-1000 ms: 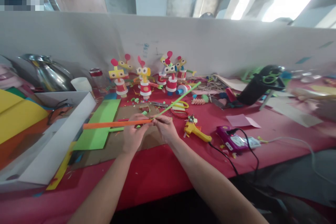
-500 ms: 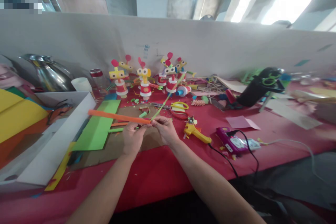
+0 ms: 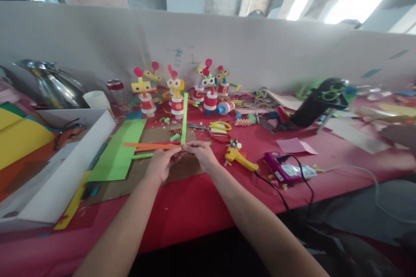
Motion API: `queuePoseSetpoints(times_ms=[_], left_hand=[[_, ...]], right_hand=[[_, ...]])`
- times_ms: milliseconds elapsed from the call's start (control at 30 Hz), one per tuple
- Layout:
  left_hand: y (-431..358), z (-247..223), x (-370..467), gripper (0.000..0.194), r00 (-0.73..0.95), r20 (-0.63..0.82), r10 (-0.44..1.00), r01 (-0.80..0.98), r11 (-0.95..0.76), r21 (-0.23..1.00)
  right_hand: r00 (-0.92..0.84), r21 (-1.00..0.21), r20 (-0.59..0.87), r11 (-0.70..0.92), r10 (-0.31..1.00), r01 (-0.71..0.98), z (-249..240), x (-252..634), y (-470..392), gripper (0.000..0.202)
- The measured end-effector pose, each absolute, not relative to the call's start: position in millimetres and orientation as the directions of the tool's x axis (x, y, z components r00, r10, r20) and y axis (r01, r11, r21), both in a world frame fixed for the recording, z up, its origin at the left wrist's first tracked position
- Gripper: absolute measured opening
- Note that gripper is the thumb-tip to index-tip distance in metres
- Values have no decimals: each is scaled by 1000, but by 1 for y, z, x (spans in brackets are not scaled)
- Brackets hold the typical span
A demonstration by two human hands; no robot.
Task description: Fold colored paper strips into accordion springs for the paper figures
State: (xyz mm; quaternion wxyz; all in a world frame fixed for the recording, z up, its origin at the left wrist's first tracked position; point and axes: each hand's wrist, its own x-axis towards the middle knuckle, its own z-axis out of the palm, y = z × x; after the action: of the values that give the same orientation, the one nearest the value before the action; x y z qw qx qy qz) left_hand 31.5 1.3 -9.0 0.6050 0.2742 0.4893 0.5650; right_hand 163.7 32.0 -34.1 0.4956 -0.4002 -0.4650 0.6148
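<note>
Over the cardboard, my left hand (image 3: 162,163) pinches an orange paper strip (image 3: 151,146) that points left. A light green paper strip (image 3: 185,117) stands up and away from the join, and my right hand (image 3: 202,154) pinches it where it meets the orange one. Both sets of fingertips nearly touch there and hide the exact overlap. Beneath them lies a brown cardboard sheet (image 3: 175,174) with a green strip (image 3: 143,156) on it. Just beyond are small folded paper springs (image 3: 176,130) and yellow-handled scissors (image 3: 220,127).
Several paper-cup figures (image 3: 177,106) stand along the back. A yellow glue gun (image 3: 242,159) with its cord lies right, beside a purple power strip (image 3: 282,167). Green paper (image 3: 118,151) and a white box (image 3: 69,177) are on the left, near a steel jug (image 3: 60,86).
The green strip has swung from leaning right to nearly straight away from me. The orange strip has turned and its far end lies lower. Both hands have shifted slightly; the view has tilted a little.
</note>
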Motion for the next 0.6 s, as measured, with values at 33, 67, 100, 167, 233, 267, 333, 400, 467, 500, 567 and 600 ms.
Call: queuePoseSetpoints(times_ms=[33, 67, 100, 167, 233, 267, 333, 400, 467, 500, 567, 600], left_hand=[[1, -9, 31, 19, -125, -300, 946, -428, 222, 876], [2, -8, 31, 17, -133, -314, 940, -439, 228, 869], [2, -8, 31, 15, -137, -321, 937, -449, 230, 864], [2, -8, 31, 14, -128, -317, 940, -464, 226, 857], [3, -10, 31, 15, -118, -306, 945, -474, 217, 853], [3, -10, 31, 15, -123, -305, 944, -479, 213, 852], [4, -12, 30, 15, -147, -311, 939, -488, 205, 849], [5, -13, 30, 14, -173, -315, 933, -499, 193, 845], [6, -14, 30, 14, -187, -308, 933, -509, 177, 842], [6, -14, 30, 14, -191, -303, 934, -511, 169, 842], [6, -14, 31, 14, -201, -295, 934, -507, 158, 847], [6, -15, 31, 14, -207, -290, 935, -502, 153, 852]], right_hand=[[-205, -968, -30, -79, 978, -238, -35, 164, 33, 27], [-223, -966, -28, -84, 974, -246, -37, 164, 33, 26], [-238, -961, -24, -88, 971, -262, -38, 163, 33, 26], [-260, -945, -16, -99, 965, -311, -38, 163, 33, 25], [-274, -927, -9, -110, 962, -357, -38, 162, 34, 26], [-277, -920, -7, -115, 961, -374, -38, 162, 33, 26], [-281, -913, -7, -121, 960, -389, -37, 162, 33, 26], [-284, -909, -4, -122, 959, -398, -35, 162, 33, 25], [-293, -905, 0, -125, 956, -406, -34, 161, 33, 23], [-298, -903, -4, -132, 955, -409, -34, 161, 34, 22], [-298, -894, -24, -154, 954, -421, -33, 160, 34, 18], [-296, -886, -35, -167, 955, -433, -32, 160, 34, 15]])
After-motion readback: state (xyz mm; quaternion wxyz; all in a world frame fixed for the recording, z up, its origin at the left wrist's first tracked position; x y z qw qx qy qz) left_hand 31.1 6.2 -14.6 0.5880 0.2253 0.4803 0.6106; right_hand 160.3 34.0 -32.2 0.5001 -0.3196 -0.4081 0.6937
